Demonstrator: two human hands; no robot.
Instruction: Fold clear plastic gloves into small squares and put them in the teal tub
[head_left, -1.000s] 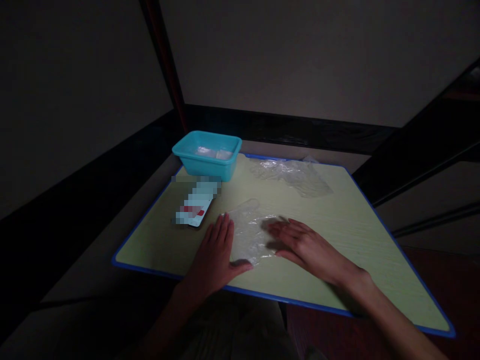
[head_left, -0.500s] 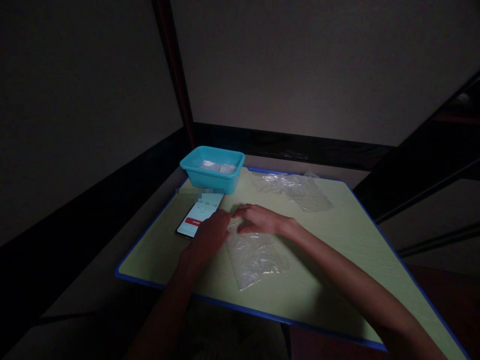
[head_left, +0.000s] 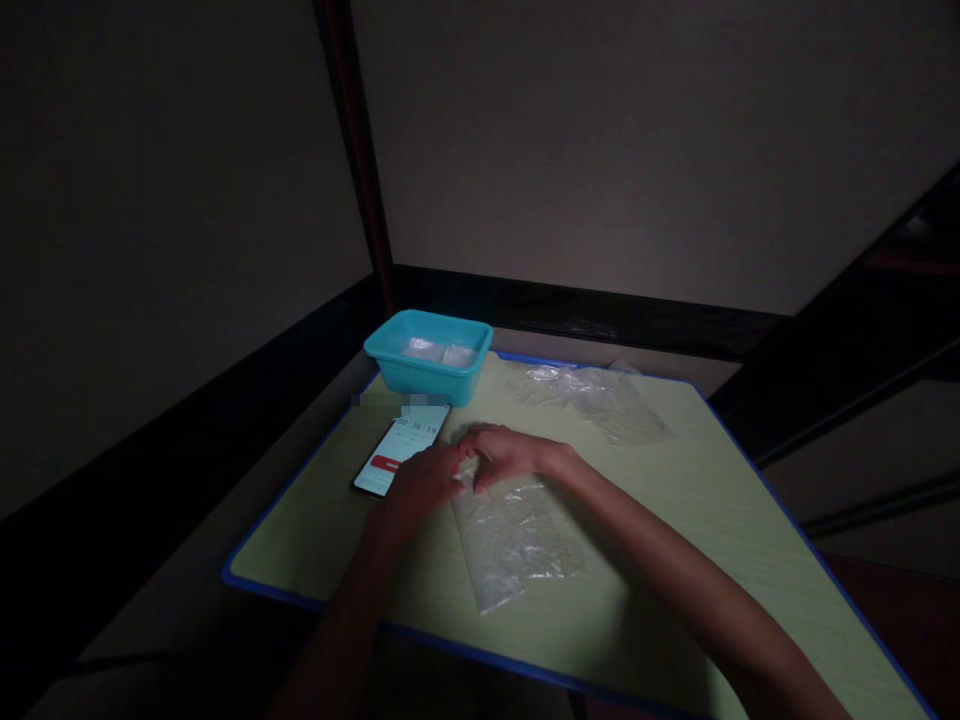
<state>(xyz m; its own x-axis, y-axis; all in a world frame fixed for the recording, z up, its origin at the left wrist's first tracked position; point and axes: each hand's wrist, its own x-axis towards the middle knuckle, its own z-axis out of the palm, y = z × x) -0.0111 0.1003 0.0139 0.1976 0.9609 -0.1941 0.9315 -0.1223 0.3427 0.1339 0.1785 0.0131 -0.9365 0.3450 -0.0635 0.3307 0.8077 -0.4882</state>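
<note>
A clear plastic bag (head_left: 514, 540) lies flat on the table, its near end pointing toward me. At its far left corner my left hand (head_left: 426, 482) is closed, the fingertips pinching the film. My right hand (head_left: 514, 455) arches over the bag's far edge, thumb and fingers bent, its fingertips meeting those of the left. The exact grip of both hands is partly hidden by the fingers. Just left of my left hand rests a phone (head_left: 411, 440) with a timer on its lit screen; the hand covers its lower right side.
A turquoise plastic basket (head_left: 427, 375) holding folded clear plastic stands at the table's far left corner. More loose clear bags (head_left: 592, 395) are spread along the back. The pale green table (head_left: 720, 540) has a blue rim, with walls behind and to the left.
The whole view has shifted slightly, so the table sits lower in the picture. My right fingers have drawn a little closer to my left ones at the bag's far corner.
</note>
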